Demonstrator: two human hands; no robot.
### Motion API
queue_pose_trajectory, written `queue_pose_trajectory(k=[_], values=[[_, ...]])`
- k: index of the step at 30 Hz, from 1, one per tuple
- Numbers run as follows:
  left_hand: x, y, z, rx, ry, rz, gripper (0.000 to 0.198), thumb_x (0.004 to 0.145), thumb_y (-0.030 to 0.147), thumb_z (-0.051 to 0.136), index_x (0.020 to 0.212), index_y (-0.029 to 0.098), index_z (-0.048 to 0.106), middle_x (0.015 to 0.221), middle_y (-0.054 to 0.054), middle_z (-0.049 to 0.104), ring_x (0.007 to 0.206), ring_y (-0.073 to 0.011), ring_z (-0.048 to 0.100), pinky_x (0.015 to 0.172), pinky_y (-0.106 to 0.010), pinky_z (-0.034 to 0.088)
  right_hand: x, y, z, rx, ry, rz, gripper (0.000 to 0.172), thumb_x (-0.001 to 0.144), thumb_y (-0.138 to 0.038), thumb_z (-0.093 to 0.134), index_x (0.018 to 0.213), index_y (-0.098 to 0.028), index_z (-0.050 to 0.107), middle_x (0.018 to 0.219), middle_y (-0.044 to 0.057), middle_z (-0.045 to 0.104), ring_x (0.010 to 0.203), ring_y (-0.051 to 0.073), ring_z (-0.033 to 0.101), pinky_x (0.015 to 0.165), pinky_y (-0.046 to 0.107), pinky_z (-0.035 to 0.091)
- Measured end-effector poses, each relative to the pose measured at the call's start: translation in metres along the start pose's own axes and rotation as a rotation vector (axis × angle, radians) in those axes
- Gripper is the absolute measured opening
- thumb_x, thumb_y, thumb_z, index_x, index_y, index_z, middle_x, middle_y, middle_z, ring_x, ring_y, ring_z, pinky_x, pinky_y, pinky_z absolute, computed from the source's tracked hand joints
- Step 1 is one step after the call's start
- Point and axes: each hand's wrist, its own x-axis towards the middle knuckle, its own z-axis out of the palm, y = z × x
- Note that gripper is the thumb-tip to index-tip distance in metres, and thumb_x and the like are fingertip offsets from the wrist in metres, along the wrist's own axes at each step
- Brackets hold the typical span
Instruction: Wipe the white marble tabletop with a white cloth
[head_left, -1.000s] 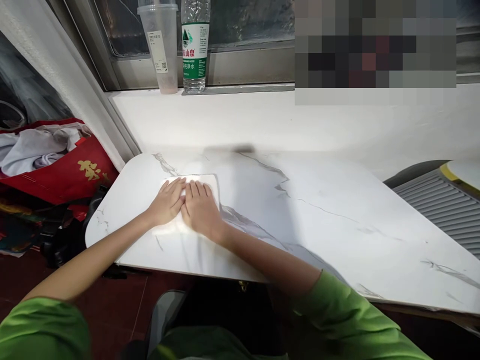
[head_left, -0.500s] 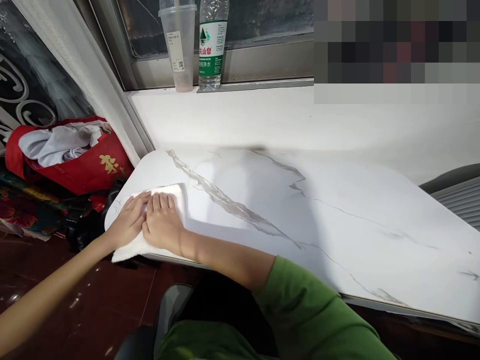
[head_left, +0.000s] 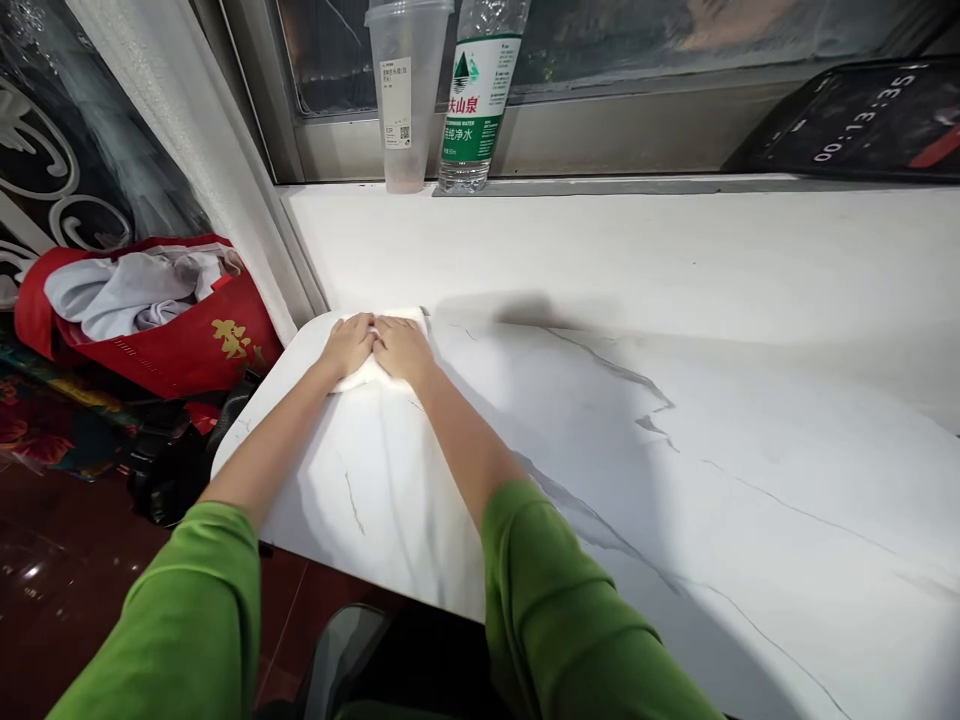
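A folded white cloth [head_left: 409, 316] lies at the back left of a white marble-patterned table [head_left: 420, 470], close to the wall. My left hand [head_left: 349, 345] rests flat on the cloth's left part, its fingers pointing away from me. Against it, my right hand [head_left: 401, 348] presses on the cloth too, palm down with the fingers laid out. The two hands touch at the fingers. Both palms hide the middle of the cloth.
A clear plastic cup [head_left: 420, 100] and a water bottle [head_left: 480, 110] stand on the window ledge. A phone [head_left: 862, 125] showing a timer leans at the right. Left of the table sits a red bag [head_left: 172, 340] with pale fabric inside. A chair part [head_left: 341, 640] shows below.
Both hands and the cloth have moved from the table's front left edge to the back, near the wall. My view has shifted slightly, and the phone now shows.
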Motion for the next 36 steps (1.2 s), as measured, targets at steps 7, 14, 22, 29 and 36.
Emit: queue_pose_trajectory(k=[7,14,22,29,36], values=[[-0.005,0.037,0.014,-0.007,-0.010,0.060,0.042,0.096,0.022,0.027,0.132,0.013,0.046,0.147,-0.015,0.048,0.139,-0.0252,0.039,0.118,-0.048,0.023,-0.029,0.028,-0.007,-0.017,0.017,0.033,0.048,0.092,-0.014,0.035,0.135,-0.005,0.054,0.143,0.016,0.053,0.131,0.026,0.048,0.112,0.039,0.030],[-0.079,0.087,0.017,0.018,-0.057,0.155,0.050,0.096,0.025,0.028,0.142,0.008,0.038,0.154,-0.015,0.040,0.146,-0.0258,0.031,0.121,-0.048,0.018,-0.126,0.014,-0.029,-0.092,0.063,-0.043,0.051,0.092,-0.017,0.033,0.137,0.001,0.051,0.143,0.020,0.053,0.132,0.029,0.047,0.113,0.044,0.030],[-0.178,0.147,0.013,-0.042,-0.042,0.335,0.050,0.099,0.025,0.024,0.141,0.005,0.041,0.152,-0.018,0.042,0.148,-0.0289,0.027,0.122,-0.052,0.016,-0.246,-0.016,-0.062,-0.110,0.121,-0.090,0.053,0.094,-0.023,0.034,0.136,0.005,0.052,0.143,0.022,0.052,0.136,0.031,0.044,0.116,0.049,0.032],[-0.129,0.162,0.024,-0.023,-0.090,0.279,0.048,0.097,0.021,0.027,0.139,0.004,0.042,0.153,-0.018,0.040,0.147,-0.0287,0.028,0.121,-0.053,0.017,-0.217,0.029,-0.068,-0.041,0.103,-0.083,0.051,0.089,-0.019,0.037,0.132,0.003,0.055,0.138,0.023,0.056,0.129,0.031,0.050,0.112,0.049,0.038],[-0.005,0.171,0.048,-0.059,-0.043,0.210,0.040,0.096,0.017,0.031,0.133,0.011,0.044,0.147,-0.016,0.047,0.140,-0.0256,0.038,0.118,-0.050,0.022,-0.129,0.125,-0.066,-0.001,0.074,-0.026,0.051,0.088,-0.020,0.039,0.134,-0.004,0.055,0.138,0.018,0.058,0.128,0.028,0.052,0.111,0.043,0.037]])
